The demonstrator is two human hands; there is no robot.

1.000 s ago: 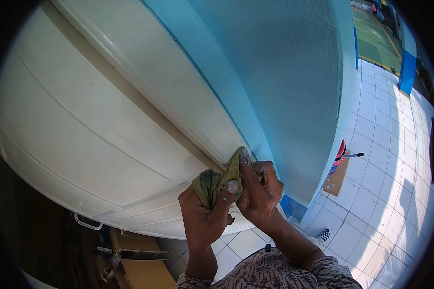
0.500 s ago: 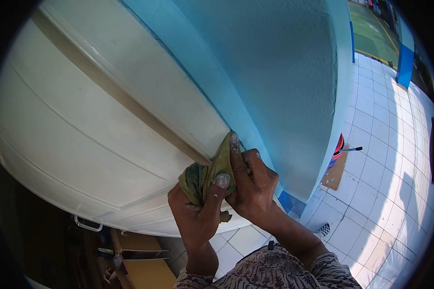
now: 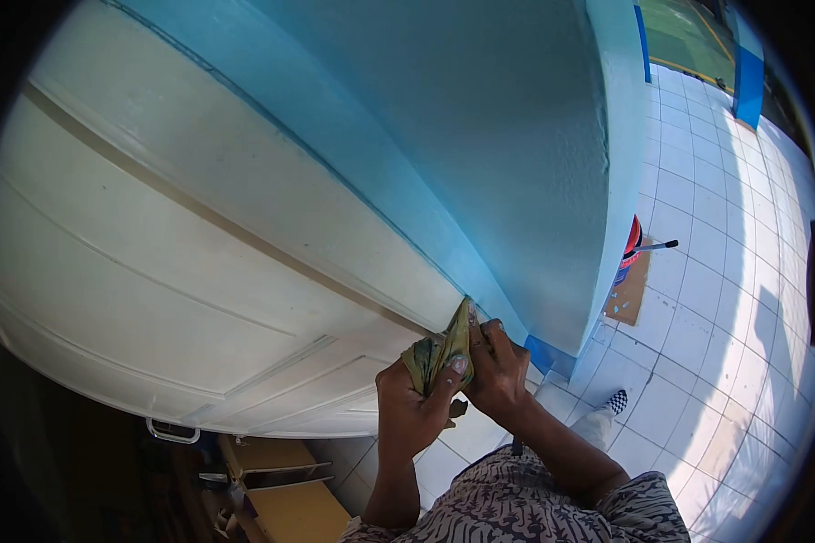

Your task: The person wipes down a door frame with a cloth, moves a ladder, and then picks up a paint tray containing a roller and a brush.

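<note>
Bunched in both my hands is a yellow-green cloth [image 3: 458,339] with darker stains. My left hand [image 3: 414,407] grips its lower bulk, thumb pressed on top. My right hand [image 3: 498,366] holds the upper part, one finger pushing the cloth against the edge of the white door frame [image 3: 371,262], close to where it meets the blue wall. Pale paint specks show on my fingernails. The white panelled door [image 3: 172,290] stands left of my hands, with a metal handle [image 3: 172,432] near its lower edge.
A blue wall [image 3: 507,136] rises to the right of the frame. Past its corner, a red and blue paint bucket [image 3: 631,253] with a stick-like handle stands on brown cardboard [image 3: 629,303]. White floor tiles [image 3: 688,271] run outside. A yellow cabinet [image 3: 294,511] is at lower left.
Both hands, still gripping the cloth, have moved down and right along the frame edge. The view has shifted, showing more of the door frame.
</note>
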